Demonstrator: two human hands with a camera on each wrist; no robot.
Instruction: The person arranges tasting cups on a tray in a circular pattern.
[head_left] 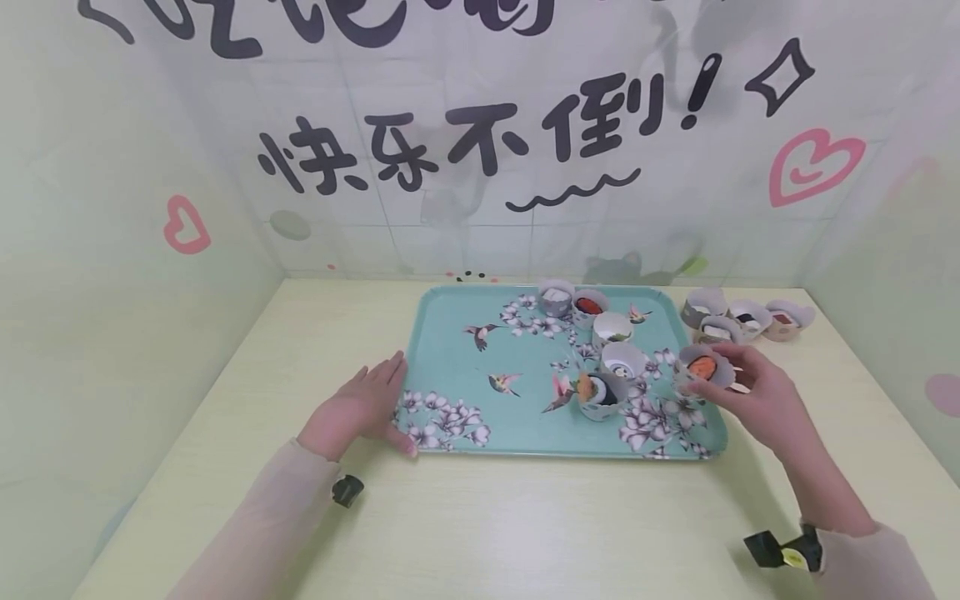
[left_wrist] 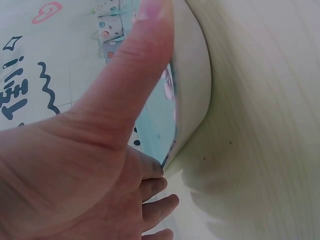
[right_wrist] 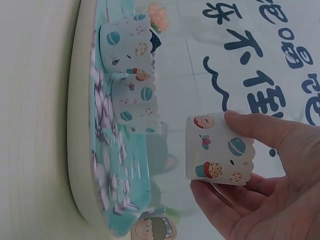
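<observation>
My right hand (head_left: pixel 761 387) grips a paper baking cup (head_left: pixel 684 373) over the tray's right edge; an orange piece shows inside it. In the right wrist view, the cup (right_wrist: pixel 217 150) is pinched between thumb and fingers, clear of the tray, its wall printed with cupcakes and macarons. The tray (head_left: pixel 450 354) is light blue with flowers and birds. My left hand (head_left: pixel 363 404) rests at its near left corner, fingers extended along the left edge and thumb at the front edge. In the left wrist view, the thumb (left_wrist: pixel 132 70) lies across the tray rim (left_wrist: pixel 192 75).
Several cups stand in a line on the tray, from a white-filled cup (head_left: pixel 557 300) at the back to one with orange and black pieces (head_left: pixel 600 408). More cups, including one with a reddish piece (head_left: pixel 783 325), stand on the table (head_left: pixel 525 525) beyond the tray's right edge.
</observation>
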